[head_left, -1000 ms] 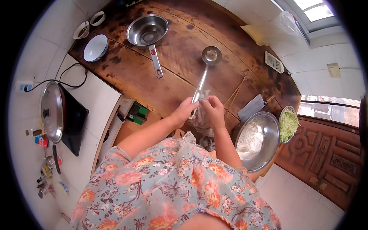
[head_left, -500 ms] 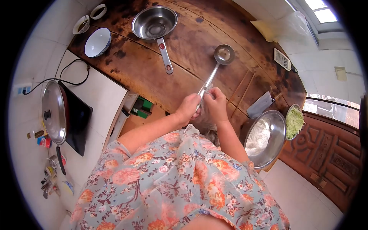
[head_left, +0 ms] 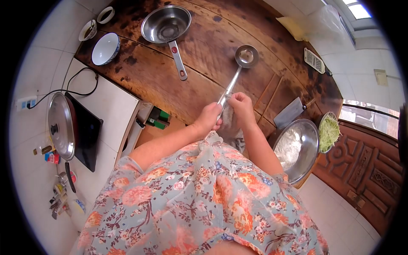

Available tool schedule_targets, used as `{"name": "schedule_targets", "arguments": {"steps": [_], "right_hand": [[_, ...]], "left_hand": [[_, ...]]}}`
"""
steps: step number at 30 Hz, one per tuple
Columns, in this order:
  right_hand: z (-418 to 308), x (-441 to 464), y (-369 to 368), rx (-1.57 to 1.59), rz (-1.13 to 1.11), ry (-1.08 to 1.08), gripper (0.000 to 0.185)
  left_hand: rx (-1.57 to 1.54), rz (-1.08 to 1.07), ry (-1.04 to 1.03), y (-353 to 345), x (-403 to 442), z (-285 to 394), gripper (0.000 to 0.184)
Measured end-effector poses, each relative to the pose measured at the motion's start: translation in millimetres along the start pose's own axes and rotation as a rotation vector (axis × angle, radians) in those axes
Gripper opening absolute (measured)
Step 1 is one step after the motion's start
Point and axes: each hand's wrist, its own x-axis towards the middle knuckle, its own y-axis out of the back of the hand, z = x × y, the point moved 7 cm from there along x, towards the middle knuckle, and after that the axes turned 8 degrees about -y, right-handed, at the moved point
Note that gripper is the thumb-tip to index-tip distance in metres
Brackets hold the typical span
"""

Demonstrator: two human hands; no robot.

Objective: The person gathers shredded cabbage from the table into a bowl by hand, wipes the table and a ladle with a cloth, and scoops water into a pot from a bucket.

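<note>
A steel ladle (head_left: 246, 56) with a long handle points away from me, its round bowl over the wooden table. My left hand (head_left: 208, 117) is closed around the lower part of its handle. Fingers pinched, my right hand (head_left: 241, 106) is beside the handle a little farther up. From it hangs a thin, greyish, cloth-like sheet (head_left: 229, 119); whether it is fabric or plastic I cannot tell. The fingertips of that hand are at or very close to the handle, and the exact contact is hidden.
On the wooden table (head_left: 208, 38) are a steel pan (head_left: 166, 24), a white bowl (head_left: 105, 49), a grater (head_left: 314, 60) and a cleaver (head_left: 288, 114). At right stand a steel bowl of flour (head_left: 312, 144) and shredded greens (head_left: 329, 132). A lidded pan (head_left: 61, 126) sits at left.
My right hand has moved slightly up along the ladle's handle, with more of the greyish sheet showing below it. My left hand keeps its grip. The whole view has shifted a little.
</note>
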Motion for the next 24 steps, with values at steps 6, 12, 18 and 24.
{"name": "schedule_targets", "arguments": {"steps": [6,12,18,24], "right_hand": [[8,-2,1,0.107,-0.13,-0.183,0.007],[10,2,3,0.048,-0.11,-0.161,0.008],[-1,9,4,0.116,-0.081,-0.186,0.008],[21,-12,3,0.131,-0.164,-0.27,0.008]], "left_hand": [[0.023,-0.033,0.028,-7,-1,3,0.017],[0.003,-0.062,0.052,-5,-1,-6,0.019],[-0.03,-0.117,0.054,-3,2,-7,0.017],[-0.036,-0.069,0.083,-3,-1,-13,0.018]]}}
